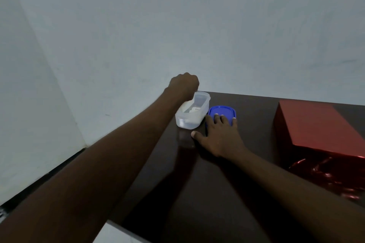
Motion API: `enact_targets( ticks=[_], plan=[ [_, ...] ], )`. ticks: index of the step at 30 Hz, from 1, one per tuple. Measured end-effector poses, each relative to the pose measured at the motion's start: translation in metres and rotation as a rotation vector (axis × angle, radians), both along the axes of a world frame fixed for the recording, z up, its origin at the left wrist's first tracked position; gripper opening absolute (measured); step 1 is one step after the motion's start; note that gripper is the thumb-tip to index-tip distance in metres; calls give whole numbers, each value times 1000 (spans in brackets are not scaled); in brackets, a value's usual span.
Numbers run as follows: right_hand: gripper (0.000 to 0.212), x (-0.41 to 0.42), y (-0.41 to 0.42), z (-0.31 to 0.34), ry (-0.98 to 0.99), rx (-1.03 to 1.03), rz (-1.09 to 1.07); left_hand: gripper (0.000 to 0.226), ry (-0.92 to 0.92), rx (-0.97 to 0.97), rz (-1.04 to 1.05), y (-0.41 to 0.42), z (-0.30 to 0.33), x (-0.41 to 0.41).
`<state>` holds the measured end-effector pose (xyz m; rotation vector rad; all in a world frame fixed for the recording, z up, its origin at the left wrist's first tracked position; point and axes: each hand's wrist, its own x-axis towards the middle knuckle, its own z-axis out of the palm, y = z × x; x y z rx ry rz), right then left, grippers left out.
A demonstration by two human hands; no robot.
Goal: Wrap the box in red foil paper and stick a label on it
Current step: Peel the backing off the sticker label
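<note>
A box wrapped in shiny red foil paper (318, 126) lies at the right of the dark table (207, 193), with crumpled foil at its near end. At the table's far left corner stands a clear plastic container (194, 116) holding white slips that may be labels. My left hand (183, 86) reaches down into the container, fingers curled and hidden inside it. A blue lid (222, 112) lies just right of the container. My right hand (219, 136) rests flat on the lid, fingers spread over its near edge.
A pale wall stands right behind the table and along the left. The table's left edge runs diagonally under my left forearm, with a light floor below it.
</note>
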<state>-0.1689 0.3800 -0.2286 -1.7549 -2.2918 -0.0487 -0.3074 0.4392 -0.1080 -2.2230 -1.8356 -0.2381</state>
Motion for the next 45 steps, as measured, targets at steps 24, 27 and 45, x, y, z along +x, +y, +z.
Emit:
enact_targets(
  ticks=[24, 27, 45],
  plan=[
    [25, 41, -81, 88, 1138, 249, -109, 16, -702, -175, -396, -93, 54, 20],
    [4, 76, -88, 109, 1231, 171, -122, 25, -791, -167, -461, -110, 51, 50],
    [10, 198, -111, 130, 1588, 308, -275, 15, -1359, -335, -454, -137, 27, 167]
  ],
)
